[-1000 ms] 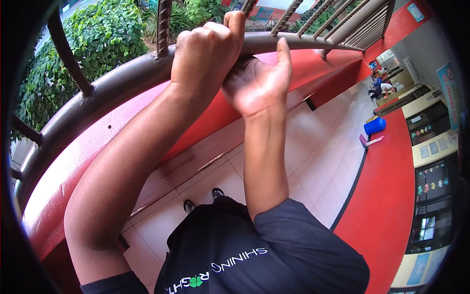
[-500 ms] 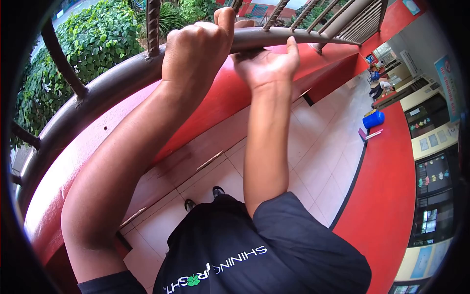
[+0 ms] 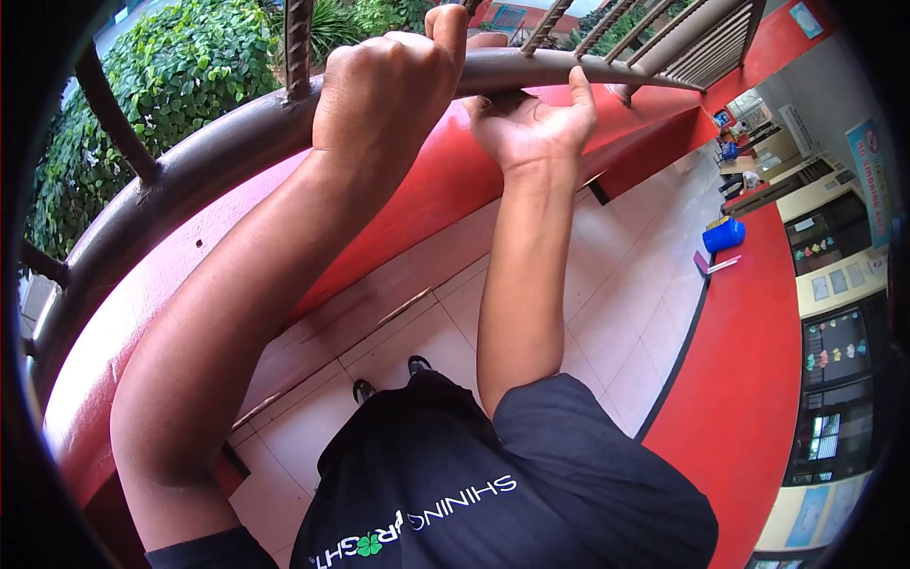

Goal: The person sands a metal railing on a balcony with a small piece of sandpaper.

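My left hand is closed at the brown metal railing, knuckles towards me, with its thumb or a finger pointing up by an upright ribbed bar. Farther along, my right hand comes at the same round pipe from below, palm up and thumb raised against its near side. The other fingers of the right hand are hidden under and behind the pipe, where a dark patch shows above the palm. Both bare forearms stretch forward from a black T-shirt with printed lettering.
A red-and-pink ledge runs below the railing, above a tiled floor. Green bushes grow beyond the bars. To the right are a blue bin, a red floor strip and windows. A person is far down the corridor.
The view has shifted slightly, so the right hand and nearby bars appear a little farther right. Both hands keep nearly the same pose and place at the railing.
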The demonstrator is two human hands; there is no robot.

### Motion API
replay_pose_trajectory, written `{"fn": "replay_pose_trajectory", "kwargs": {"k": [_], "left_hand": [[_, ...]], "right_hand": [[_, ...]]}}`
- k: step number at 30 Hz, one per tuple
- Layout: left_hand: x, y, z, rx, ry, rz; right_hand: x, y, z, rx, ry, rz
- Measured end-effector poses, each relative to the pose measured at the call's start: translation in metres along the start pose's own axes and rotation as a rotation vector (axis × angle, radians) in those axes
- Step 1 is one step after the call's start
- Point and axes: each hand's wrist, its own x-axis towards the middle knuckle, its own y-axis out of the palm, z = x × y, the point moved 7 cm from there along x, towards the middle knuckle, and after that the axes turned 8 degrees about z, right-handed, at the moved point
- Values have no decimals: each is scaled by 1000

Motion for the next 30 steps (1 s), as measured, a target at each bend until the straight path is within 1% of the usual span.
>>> {"fn": "replay_pose_trajectory", "kwargs": {"k": [2, 3, 4, 6, 7, 9, 10, 12, 14, 16, 18, 19, 20, 22, 23, 24, 27, 28, 29, 30], "left_hand": [[2, -3, 1, -67, -10, -9], [2, -2, 1, -86, -2, -12], [2, -4, -1, -87, 4, -18], [1, -7, 3, -159, -32, -47], [2, -5, 3, -176, -30, -27], [1, -6, 4, -182, -30, -18], [1, -6, 4, -195, -29, -5], [1, -6, 5, -219, -25, 10], [0, -4, 5, -242, -6, 58], [0, -4, 7, -264, -9, 95], [0, -10, 8, -265, 24, 31], [0, -10, 10, -298, 30, 92], [0, -13, 12, -291, 32, 90], [-1, -12, 15, -331, 12, 153], [-1, -13, 16, -329, 11, 154], [-1, -13, 17, -344, 12, 161], [0, -12, 16, -325, 11, 174], [-1, -10, 14, -294, 9, 182], [-1, -7, 14, -377, 11, 170], [-2, -6, 13, -375, 8, 174]], "right_hand": [[-17, 17, -32, -122, 24, 49], [-20, 13, -53, -165, 14, 79], [-32, 17, -56, -180, 5, 111], [-37, 13, -51, -64, 164, 117], [-36, 8, -54, -61, 165, 123], [-33, 0, -55, -143, 34, 150], [-36, -1, -55, -138, 33, 155], [-49, -16, -53, -82, 16, -26], [-66, -15, -44, -99, 6, 14], [-79, -9, -21, -252, -162, 29], [-96, -7, 12, -300, -558, -179], [-96, -8, 28, -427, -755, -134], [-90, -9, 39, -644, -886, -44], [-83, 24, 28, -1401, -1133, 186], [-75, 26, 12, -1636, -988, 392], [-70, 28, -14, -2017, -963, 478], [-71, 23, -15, -2077, -922, 529], [-65, 17, -4, -2071, -924, 451], [-62, 11, 4, -2063, -923, 374], [-71, 9, -2, -2061, -918, 378]]}}
